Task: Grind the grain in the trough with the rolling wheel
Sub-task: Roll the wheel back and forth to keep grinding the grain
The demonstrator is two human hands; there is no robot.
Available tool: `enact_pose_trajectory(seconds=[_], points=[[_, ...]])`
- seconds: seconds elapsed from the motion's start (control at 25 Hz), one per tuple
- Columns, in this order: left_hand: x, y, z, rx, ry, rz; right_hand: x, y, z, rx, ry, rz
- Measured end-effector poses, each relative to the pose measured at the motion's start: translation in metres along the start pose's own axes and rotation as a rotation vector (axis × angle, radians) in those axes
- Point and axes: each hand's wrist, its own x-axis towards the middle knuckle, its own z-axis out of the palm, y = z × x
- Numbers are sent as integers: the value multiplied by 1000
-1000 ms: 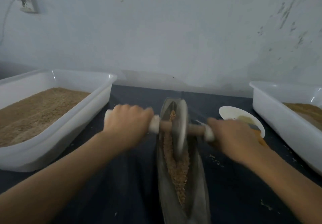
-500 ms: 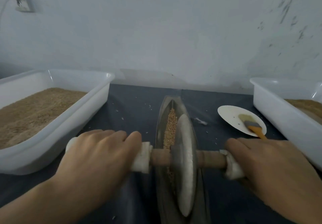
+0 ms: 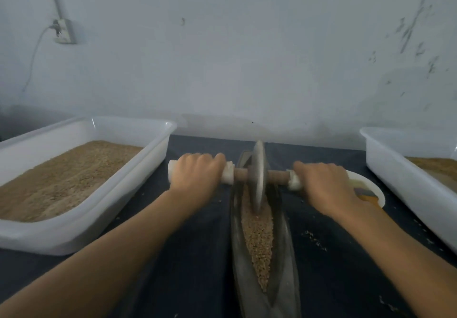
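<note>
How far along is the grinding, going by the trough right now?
Done: grain is loaded in the trough. In hand: left hand and right hand grip the handles, with the rolling wheel at the far end. Left: the kernels nearer the camera look whole, so most grinding remains.

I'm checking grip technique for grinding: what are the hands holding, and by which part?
Both grip the rolling wheel by its axle handle: the left hand on the white-wrapped left end, the right hand on the right end.
</note>
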Motion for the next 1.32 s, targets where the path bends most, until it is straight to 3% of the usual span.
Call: enact_pose_trajectory(seconds=[0.08,0.2,0.36,0.48,0.64,0.72,0.84,0.92,1.04,1.12,1.32], points=[[-47,-2,-14,-13,61,128,-49,2,-5,27,-10,-103],[-100,-7,-34,-44,217,277,-98,-1,-25,105,214,-229],[-67,1,-26,67,-8,125,-74,2,-9,21,48,-197],[1,5,-5,36,-46,-68,-1,-1,7,-22,46,-8],[15,7,-2,40,9,-49,27,-3,7,32,18,83],[-23,5,-10,36,38,24,-17,-2,5,41,16,-14],[-92,-1,-33,-59,180,214,-88,-2,-26,75,253,-264],[-115,-9,-40,-71,217,216,-107,2,-39,109,337,-310],[-91,-5,-39,73,7,195,-91,-3,-31,64,55,-253],[-44,0,-17,120,-20,90,-50,-3,-8,3,-25,-91],[25,6,2,79,11,-15,22,-6,14,51,34,84]])
